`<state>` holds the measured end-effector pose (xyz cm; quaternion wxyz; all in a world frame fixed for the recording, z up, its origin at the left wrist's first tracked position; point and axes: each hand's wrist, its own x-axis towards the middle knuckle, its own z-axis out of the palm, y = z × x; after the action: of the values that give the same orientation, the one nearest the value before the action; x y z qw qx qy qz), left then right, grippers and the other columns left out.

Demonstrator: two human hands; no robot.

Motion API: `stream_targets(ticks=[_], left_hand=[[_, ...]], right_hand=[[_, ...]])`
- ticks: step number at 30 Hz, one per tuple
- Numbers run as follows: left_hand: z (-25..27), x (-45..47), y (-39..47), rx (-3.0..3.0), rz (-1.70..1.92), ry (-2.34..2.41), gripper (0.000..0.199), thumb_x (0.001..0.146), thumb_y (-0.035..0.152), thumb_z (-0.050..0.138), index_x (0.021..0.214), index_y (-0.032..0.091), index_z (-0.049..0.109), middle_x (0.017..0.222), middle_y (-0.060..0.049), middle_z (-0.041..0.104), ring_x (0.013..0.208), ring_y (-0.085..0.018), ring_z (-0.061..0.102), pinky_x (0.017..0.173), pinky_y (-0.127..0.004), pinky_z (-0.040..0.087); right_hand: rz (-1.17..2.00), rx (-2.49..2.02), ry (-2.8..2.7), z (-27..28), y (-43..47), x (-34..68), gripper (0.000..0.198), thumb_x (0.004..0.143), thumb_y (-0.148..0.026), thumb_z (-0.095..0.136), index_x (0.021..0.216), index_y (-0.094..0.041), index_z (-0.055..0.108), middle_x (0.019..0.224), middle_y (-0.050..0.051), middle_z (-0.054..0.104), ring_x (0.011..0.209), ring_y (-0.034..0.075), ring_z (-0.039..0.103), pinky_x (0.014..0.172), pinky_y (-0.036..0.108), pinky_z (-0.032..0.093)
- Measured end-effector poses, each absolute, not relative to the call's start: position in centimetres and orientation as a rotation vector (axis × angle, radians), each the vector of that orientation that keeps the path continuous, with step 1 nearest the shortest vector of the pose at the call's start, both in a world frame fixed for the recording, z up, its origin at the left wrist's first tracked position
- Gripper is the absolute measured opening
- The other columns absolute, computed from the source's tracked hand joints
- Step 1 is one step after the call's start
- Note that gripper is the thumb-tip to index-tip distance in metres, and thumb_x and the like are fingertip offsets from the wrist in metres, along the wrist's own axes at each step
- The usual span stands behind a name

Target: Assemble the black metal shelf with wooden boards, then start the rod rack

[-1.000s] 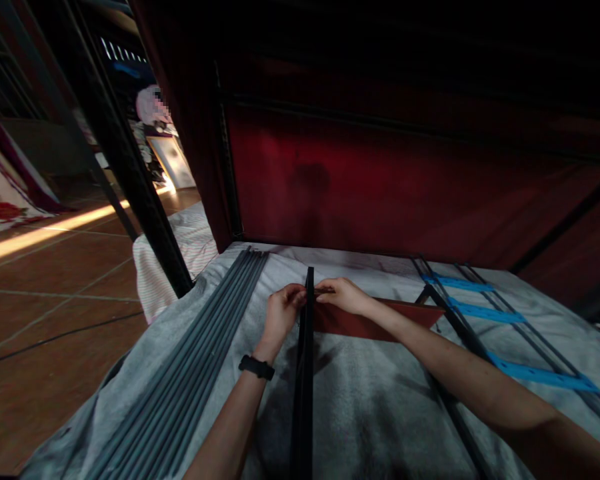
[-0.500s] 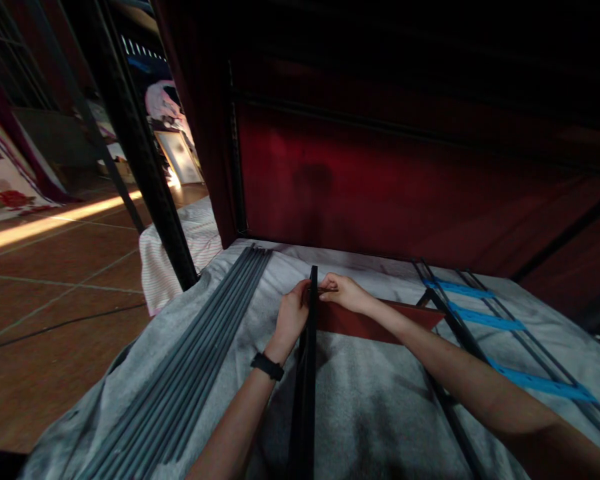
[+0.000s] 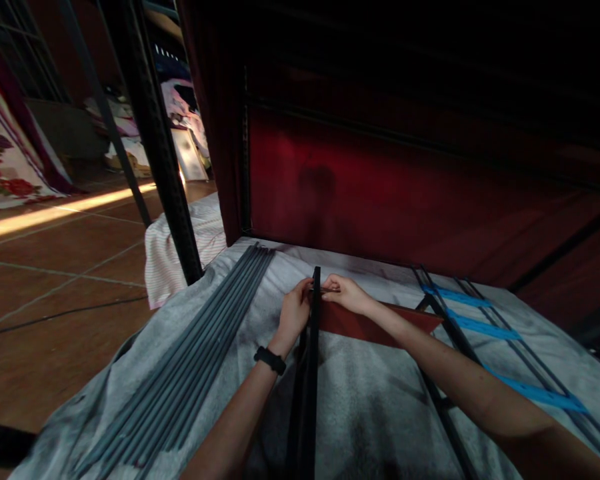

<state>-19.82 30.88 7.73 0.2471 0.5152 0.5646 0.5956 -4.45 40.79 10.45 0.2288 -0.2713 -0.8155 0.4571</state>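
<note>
A black metal frame bar (image 3: 309, 373) stands up from the cloth in front of me, joined to a reddish-brown panel (image 3: 360, 325) on its right side. My left hand (image 3: 295, 310), with a black band at the wrist, is closed against the left face of the bar near its far end. What its fingertips pinch is hidden. On the other side of the bar, my right hand (image 3: 347, 293) pinches a thin rod-like tool (image 3: 329, 290) pointing at the bar. Another black frame piece (image 3: 453, 327) meets the panel's right end, partly behind my right forearm.
Several grey tubes (image 3: 195, 340) lie side by side on the grey cloth (image 3: 370, 393) at left. To the right are thin dark rods with blue slats (image 3: 485, 325). A black post (image 3: 155, 153) rises at left, and a red curtain (image 3: 380, 187) hangs behind.
The view has shifted slightly, so the scene sits a little further right. Both hands stay at the bar's far end, with only small finger movement.
</note>
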Motion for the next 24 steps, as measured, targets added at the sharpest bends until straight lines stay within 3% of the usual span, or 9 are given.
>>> stream_targets(ticks=[8, 24], left_hand=[[6.3, -19.6, 32.0, 1.062, 1.801, 1.322, 0.014, 0.084, 0.027, 0.056, 0.087, 0.016, 0.065, 0.077, -0.003, 0.068, 0.071, -0.016, 0.063, 0.065, -0.026, 0.05], [8.0, -20.1, 31.2, 0.869, 1.785, 1.222, 0.028, 0.069, 0.039, 0.078, 0.081, 0.013, 0.074, 0.068, -0.004, 0.071, 0.062, -0.015, 0.064, 0.062, -0.027, 0.053]], right_hand=[[1.286, -0.728, -2.226, 10.6, 40.5, -4.5, 0.023, 0.072, -0.033, 0.07, 0.082, -0.021, 0.053, 0.075, -0.004, 0.062, 0.072, 0.014, 0.058, 0.073, 0.029, 0.043], [1.268, -0.761, -2.236, 11.2, 40.1, -4.5, 0.025, 0.072, -0.036, 0.071, 0.082, -0.021, 0.054, 0.076, -0.003, 0.061, 0.074, 0.014, 0.057, 0.073, 0.03, 0.045]])
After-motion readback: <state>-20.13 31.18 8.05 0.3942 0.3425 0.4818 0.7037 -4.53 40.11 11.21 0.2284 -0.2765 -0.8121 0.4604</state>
